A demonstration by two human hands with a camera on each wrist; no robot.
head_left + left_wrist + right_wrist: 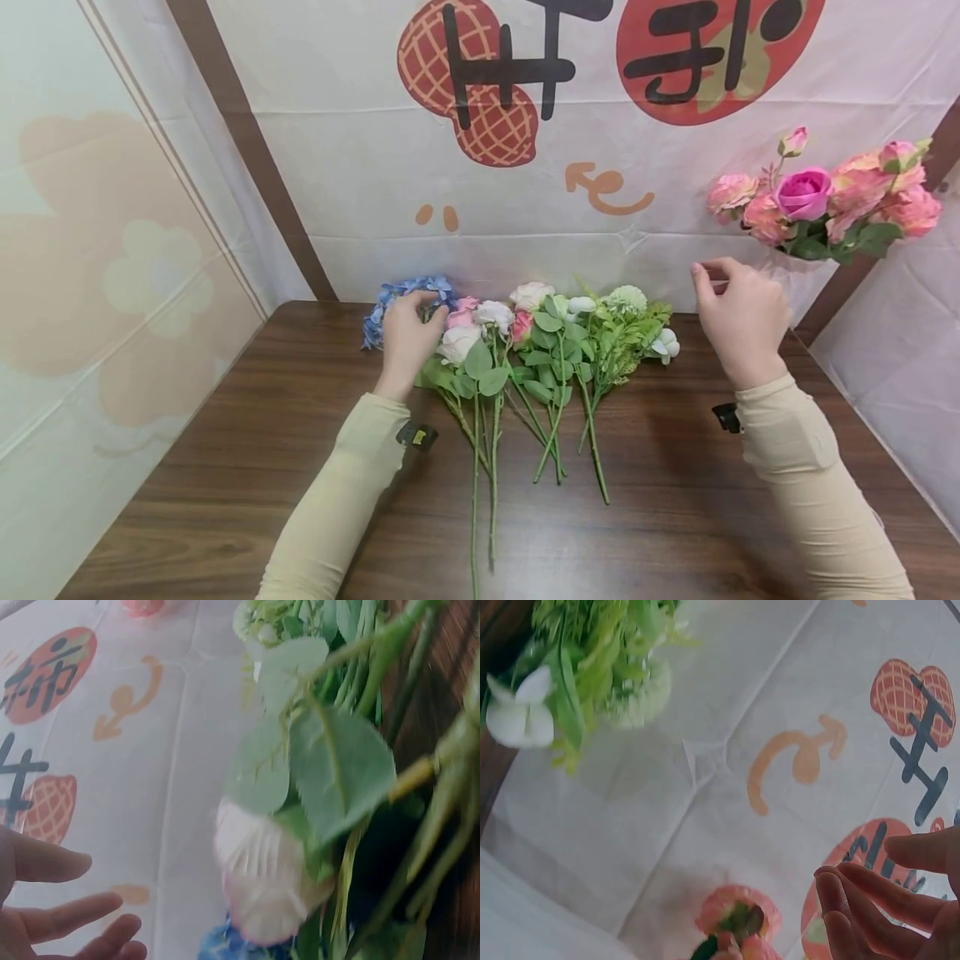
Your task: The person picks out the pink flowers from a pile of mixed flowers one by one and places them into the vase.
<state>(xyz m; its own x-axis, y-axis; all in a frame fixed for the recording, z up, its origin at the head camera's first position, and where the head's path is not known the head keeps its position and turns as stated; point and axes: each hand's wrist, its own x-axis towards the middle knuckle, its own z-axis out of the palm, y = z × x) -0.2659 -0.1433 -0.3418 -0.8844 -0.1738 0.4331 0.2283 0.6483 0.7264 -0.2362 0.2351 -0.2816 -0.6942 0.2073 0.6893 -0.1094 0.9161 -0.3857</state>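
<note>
My left hand (411, 340) hovers over the left end of the row of artificial flowers, in front of the blue hydrangea (377, 321). Its fingers are loosely bent with nothing between them; the left wrist view shows the empty fingers beside a white rose (262, 877). My right hand (744, 323) is raised at the right, just below and left of a bunch of pink flowers (855, 192) in a pale, see-through vase (783, 271) that the hand partly hides. In the right wrist view the relaxed fingers (907, 889) hold nothing.
White and pink roses (493, 317), green leafy sprigs (618, 342) and a pale green pompom flower (626, 300) lie along the back of the brown wooden table (315, 475), stems toward me. Behind hangs a printed white cloth (337, 167).
</note>
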